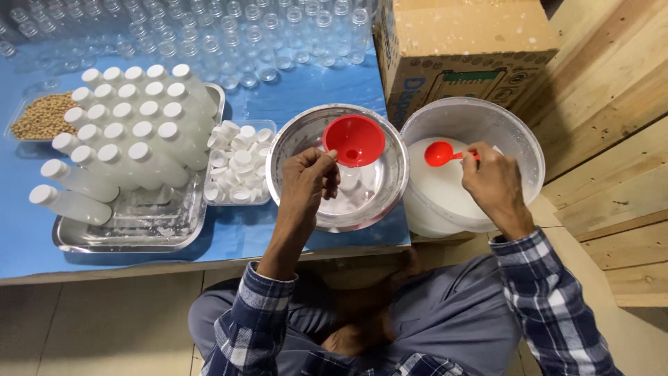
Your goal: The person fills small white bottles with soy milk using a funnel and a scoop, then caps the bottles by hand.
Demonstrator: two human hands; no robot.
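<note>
My left hand [309, 182] grips a small clear bottle with a red funnel [353, 140] set in its mouth, inside a shiny steel bowl [289, 150]. My right hand [494, 182] holds a red spoon [441, 153] over a white tub [511, 132] full of white liquid, just right of the bowl. The spoon's bowl points left, toward the funnel.
A steel tray [125, 233] at the left carries several capped bottles filled with white liquid. Beside it sits a clear box of white caps [239, 163]. Empty clear bottles [209, 35] stand at the back, a tray of beans [43, 117] far left, a cardboard box [459, 49] behind the tub.
</note>
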